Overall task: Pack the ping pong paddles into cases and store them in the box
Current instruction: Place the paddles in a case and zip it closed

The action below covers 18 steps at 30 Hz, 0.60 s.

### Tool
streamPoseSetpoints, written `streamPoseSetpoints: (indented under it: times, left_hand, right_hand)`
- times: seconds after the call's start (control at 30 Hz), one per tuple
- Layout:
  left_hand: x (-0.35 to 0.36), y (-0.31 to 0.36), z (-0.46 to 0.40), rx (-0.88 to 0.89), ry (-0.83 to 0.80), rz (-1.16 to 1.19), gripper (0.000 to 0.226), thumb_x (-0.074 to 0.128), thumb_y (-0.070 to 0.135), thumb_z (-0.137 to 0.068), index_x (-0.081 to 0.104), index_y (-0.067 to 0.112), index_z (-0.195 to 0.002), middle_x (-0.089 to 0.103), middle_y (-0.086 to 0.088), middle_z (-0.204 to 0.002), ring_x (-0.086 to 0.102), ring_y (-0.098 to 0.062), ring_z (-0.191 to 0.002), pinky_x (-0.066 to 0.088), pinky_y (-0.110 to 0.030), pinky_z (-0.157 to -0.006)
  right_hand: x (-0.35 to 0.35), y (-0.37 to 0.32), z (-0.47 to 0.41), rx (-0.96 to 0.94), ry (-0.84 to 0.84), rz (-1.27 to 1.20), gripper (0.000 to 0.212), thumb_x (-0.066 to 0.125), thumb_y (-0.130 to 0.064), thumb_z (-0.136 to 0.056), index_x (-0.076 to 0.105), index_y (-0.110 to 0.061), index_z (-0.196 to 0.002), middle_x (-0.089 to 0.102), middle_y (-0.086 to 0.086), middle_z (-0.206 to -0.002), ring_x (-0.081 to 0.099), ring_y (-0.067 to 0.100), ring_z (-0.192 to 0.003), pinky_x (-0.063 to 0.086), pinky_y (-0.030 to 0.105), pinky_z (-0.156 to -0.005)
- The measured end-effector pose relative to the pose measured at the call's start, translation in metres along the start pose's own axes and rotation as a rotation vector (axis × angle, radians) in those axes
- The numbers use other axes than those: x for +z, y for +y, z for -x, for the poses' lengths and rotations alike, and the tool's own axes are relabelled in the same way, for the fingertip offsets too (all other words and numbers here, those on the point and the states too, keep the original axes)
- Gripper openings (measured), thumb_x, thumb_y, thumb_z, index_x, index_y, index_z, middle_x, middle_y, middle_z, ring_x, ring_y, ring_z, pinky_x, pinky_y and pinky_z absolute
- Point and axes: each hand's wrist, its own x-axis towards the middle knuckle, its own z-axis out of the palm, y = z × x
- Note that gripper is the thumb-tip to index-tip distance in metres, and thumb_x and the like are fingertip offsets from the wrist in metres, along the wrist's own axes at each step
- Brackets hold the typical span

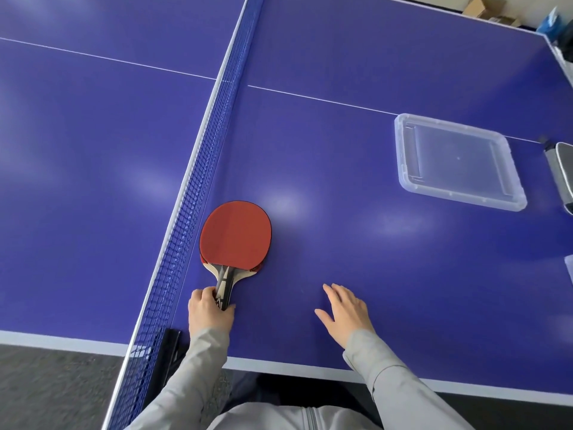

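A red-faced ping pong paddle (235, 235) lies flat on the blue table just right of the net, stacked on what looks like a second paddle whose edge shows beneath. My left hand (208, 310) grips the dark handle at its end. Flat on the table to the right, my right hand (344, 308) rests with fingers spread and nothing in it. A clear plastic lid or shallow box (455, 159) sits at the right. At the right edge a grey paddle case (562, 175) is partly cut off by the frame.
The blue net (198, 193) runs diagonally across the table (372, 259), close to the paddle's left side. Another clear plastic edge (569, 271) shows at the far right. Cardboard boxes (483, 7) lie on the floor beyond the table's far corner.
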Motion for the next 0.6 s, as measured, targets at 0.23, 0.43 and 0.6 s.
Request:
streamPoseSetpoints:
  times: [0.23,0.43,0.6]
  left_hand:
    - [-0.01,0.001,0.007,0.035,-0.015,0.045,0.073,0.082,0.029,-0.07,0.048,0.006,-0.13,0.048,-0.012,-0.125,0.048,-0.031,-0.118,0.041,-0.044,-0.099]
    - [-0.02,0.006,0.024,0.124,0.016,-0.061,0.084,0.075,0.039,-0.076,0.034,0.008,-0.142,0.042,-0.009,-0.139,0.042,-0.028,-0.128,0.041,-0.043,-0.099]
    - [-0.028,0.002,0.041,0.267,0.054,-0.169,0.084,0.071,0.043,-0.079,0.03,0.01,-0.145,0.034,-0.006,-0.149,0.033,-0.024,-0.137,0.034,-0.038,-0.105]
  right_hand:
    - [-0.002,0.001,0.0,-0.006,-0.015,0.033,0.061,0.033,-0.048,-0.099,0.014,-0.022,-0.151,0.015,0.001,-0.159,0.012,0.019,-0.147,0.019,0.04,-0.117]
    - [-0.002,0.0,0.003,0.0,0.002,0.019,0.062,0.035,-0.047,-0.099,0.014,-0.022,-0.151,0.016,0.002,-0.159,0.012,0.02,-0.147,0.02,0.041,-0.117]
    - [-0.003,-0.001,0.01,0.018,0.024,-0.009,0.061,0.034,-0.047,-0.099,0.015,-0.022,-0.151,0.017,0.002,-0.158,0.014,0.02,-0.146,0.021,0.04,-0.116]
